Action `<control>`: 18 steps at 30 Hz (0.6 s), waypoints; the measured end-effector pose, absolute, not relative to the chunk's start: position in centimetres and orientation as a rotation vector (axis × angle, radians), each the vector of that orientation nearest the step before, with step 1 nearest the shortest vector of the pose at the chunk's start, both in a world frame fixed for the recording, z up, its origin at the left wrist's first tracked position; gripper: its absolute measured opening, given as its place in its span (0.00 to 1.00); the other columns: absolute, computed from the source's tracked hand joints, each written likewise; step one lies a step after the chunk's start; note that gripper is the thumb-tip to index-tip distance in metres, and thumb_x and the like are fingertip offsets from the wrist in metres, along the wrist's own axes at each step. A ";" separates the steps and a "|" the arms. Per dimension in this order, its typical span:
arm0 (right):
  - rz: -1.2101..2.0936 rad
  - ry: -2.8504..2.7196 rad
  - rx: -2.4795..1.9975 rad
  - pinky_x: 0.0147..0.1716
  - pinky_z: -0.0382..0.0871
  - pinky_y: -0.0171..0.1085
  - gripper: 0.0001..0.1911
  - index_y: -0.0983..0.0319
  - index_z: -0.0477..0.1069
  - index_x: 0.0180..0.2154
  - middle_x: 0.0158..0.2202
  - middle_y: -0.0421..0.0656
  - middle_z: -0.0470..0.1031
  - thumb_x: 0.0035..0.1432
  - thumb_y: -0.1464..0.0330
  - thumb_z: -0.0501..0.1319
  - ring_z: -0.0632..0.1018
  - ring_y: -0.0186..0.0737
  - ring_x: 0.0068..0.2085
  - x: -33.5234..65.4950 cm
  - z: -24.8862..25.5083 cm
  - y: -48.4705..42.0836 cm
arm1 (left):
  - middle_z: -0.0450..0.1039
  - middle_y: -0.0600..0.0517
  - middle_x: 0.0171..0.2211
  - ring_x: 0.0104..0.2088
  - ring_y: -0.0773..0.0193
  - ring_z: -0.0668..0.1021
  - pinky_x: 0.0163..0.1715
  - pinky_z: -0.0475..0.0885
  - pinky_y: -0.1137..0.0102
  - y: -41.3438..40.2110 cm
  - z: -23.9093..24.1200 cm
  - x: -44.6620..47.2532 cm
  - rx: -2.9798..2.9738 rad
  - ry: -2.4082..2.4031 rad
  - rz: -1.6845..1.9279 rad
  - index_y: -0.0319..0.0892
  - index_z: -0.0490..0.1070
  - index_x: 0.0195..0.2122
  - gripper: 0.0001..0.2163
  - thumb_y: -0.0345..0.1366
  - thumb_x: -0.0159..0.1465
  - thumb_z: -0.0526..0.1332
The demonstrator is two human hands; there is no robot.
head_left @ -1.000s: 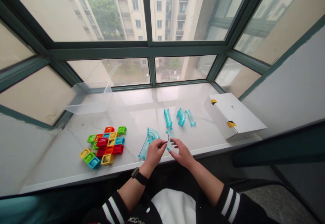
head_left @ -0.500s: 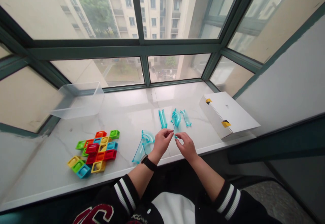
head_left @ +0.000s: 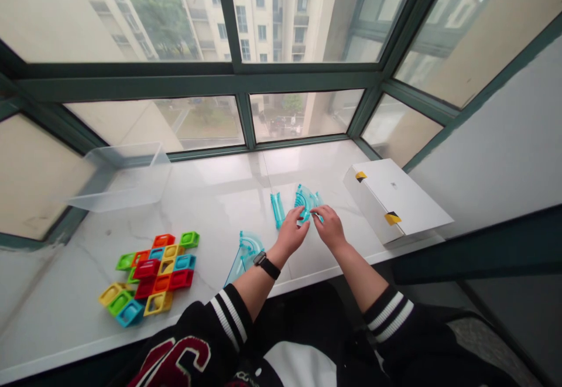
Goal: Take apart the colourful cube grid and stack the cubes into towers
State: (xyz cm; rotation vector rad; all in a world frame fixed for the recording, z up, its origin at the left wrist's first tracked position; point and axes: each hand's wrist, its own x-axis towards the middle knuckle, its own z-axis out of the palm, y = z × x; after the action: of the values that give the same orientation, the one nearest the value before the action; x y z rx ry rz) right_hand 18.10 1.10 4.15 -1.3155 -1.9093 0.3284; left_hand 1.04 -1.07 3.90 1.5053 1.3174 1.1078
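"Curved teal marble-run track (head_left: 306, 202): which hand is nearer?"

"Right hand (head_left: 329, 227), fingertips at its edge. Left hand (head_left: 292, 236) sits just below it. Both are narrow; can't tell if either grips."

You've got the marble sill (head_left: 211, 199) in front of you, window frame (head_left: 132, 82) behind it. Plastic bin (head_left: 118, 179) sits back left, toy blocks (head_left: 151, 273) front left, front track piece (head_left: 248, 249) right of those, straight track piece (head_left: 277, 210) and curved track piece (head_left: 305, 197) behind that, flat box (head_left: 395, 197) far right
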 end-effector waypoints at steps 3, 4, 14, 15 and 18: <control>0.326 -1.910 -1.340 0.51 0.73 0.47 0.11 0.57 0.80 0.43 0.42 0.47 0.80 0.67 0.71 0.58 0.80 0.49 0.46 18.0 3.3 1.9 | 0.69 0.41 0.63 0.49 0.58 0.81 0.40 0.81 0.66 -0.3 3.1 1.3 1.494 1.338 1.077 0.46 0.69 0.66 0.25 0.33 0.67 0.64; 0.329 -1.908 -1.346 0.51 0.73 0.47 0.11 0.58 0.80 0.43 0.42 0.47 0.80 0.67 0.71 0.58 0.80 0.50 0.46 17.9 3.0 2.0 | 0.69 0.41 0.63 0.49 0.58 0.80 0.40 0.81 0.66 -0.1 2.9 1.4 1.489 1.343 1.069 0.46 0.68 0.66 0.25 0.33 0.67 0.64; 0.374 -1.901 -1.357 0.51 0.74 0.47 0.12 0.57 0.81 0.44 0.42 0.47 0.81 0.67 0.72 0.59 0.80 0.49 0.46 17.5 1.7 2.4 | 0.70 0.40 0.64 0.52 0.55 0.79 0.40 0.79 0.65 0.0 1.8 1.6 1.463 1.392 1.040 0.46 0.65 0.69 0.28 0.34 0.66 0.64; 0.375 -1.898 -1.360 0.51 0.74 0.47 0.12 0.57 0.81 0.44 0.42 0.47 0.81 0.67 0.72 0.59 0.80 0.49 0.46 17.5 1.6 2.4 | 0.70 0.40 0.64 0.52 0.55 0.79 0.40 0.79 0.65 0.0 1.7 1.6 1.462 1.395 1.038 0.46 0.65 0.69 0.29 0.34 0.66 0.64; 0.376 -1.895 -1.369 0.51 0.74 0.48 0.12 0.57 0.81 0.45 0.42 0.47 0.81 0.68 0.71 0.58 0.80 0.50 0.46 17.5 1.4 2.5 | 0.69 0.40 0.65 0.53 0.54 0.78 0.40 0.79 0.65 0.1 1.5 1.6 1.450 1.395 1.046 0.46 0.64 0.70 0.30 0.35 0.66 0.64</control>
State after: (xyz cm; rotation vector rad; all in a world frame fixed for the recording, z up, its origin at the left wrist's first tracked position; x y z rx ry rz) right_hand 17.48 2.53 1.37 -1.3687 -1.8948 0.3757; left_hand 1.56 0.08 1.54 1.4499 1.3955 1.0460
